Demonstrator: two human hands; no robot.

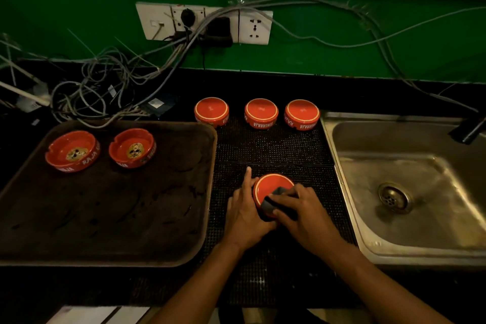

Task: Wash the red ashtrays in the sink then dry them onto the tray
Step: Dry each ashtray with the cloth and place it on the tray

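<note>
Ashtray (271, 187) lies base-up under both hands.

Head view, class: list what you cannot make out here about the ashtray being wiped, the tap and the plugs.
- Ashtray, head view: its near side is covered by the left hand and the right hand holding a dark cloth; it lies upside down, so its bowl is hidden.
- Tap: cut off by the right edge; no running water can be seen.
- Socket panel: cables cross it, so which plug feeds which is unclear.
</note>
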